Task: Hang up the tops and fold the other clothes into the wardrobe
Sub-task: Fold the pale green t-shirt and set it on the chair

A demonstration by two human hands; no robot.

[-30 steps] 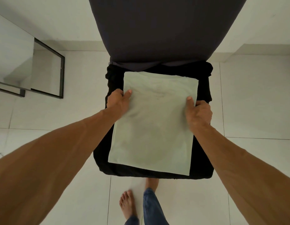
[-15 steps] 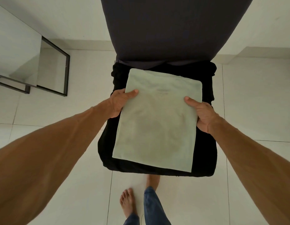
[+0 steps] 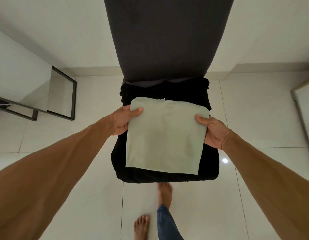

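Head: fingers (image 3: 138,110) around folded garment (image 3: 164,135)

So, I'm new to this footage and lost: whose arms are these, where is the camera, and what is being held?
No machine here: a person wears one camera on the head, looking down at their own arms. The left hand and right hand each grip a side of a folded pale green garment, thumbs on top. Under it lies black clothing on a dark-backed chair. Below are the tiled floor and the person's bare feet.
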